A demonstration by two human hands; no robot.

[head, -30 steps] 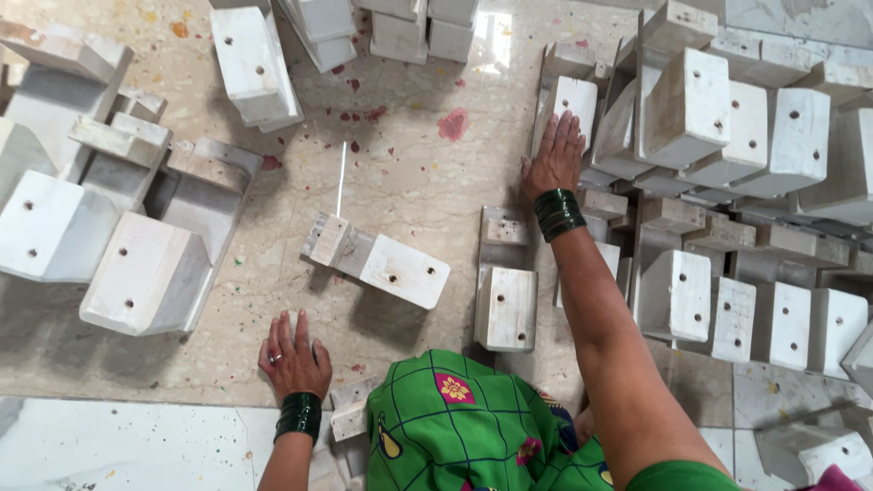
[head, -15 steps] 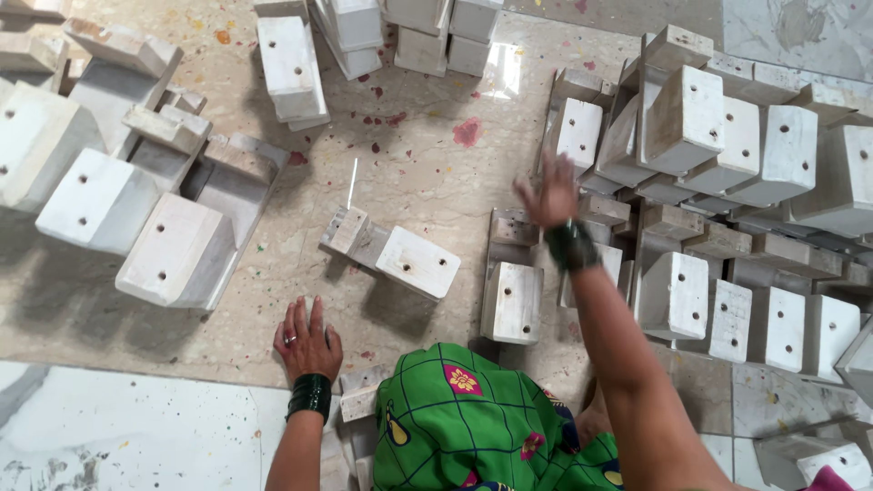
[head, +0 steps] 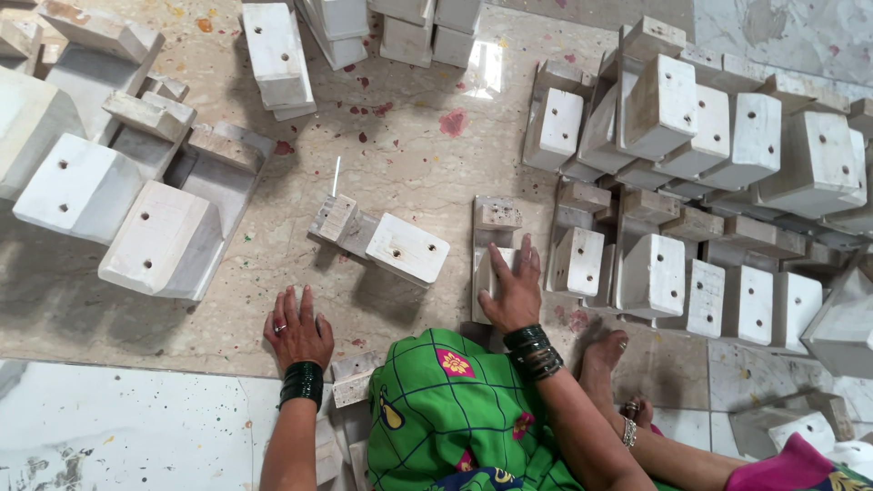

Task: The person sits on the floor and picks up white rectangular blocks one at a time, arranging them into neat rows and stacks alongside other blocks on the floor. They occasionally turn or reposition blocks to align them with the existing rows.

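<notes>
Speckled beige stone floor (head: 409, 155) among white blocks (head: 655, 109)

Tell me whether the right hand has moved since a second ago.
Yes. The right hand has come back toward the person, from the stacked blocks farther out, and now lies on the white block beside the green cloth.
</notes>
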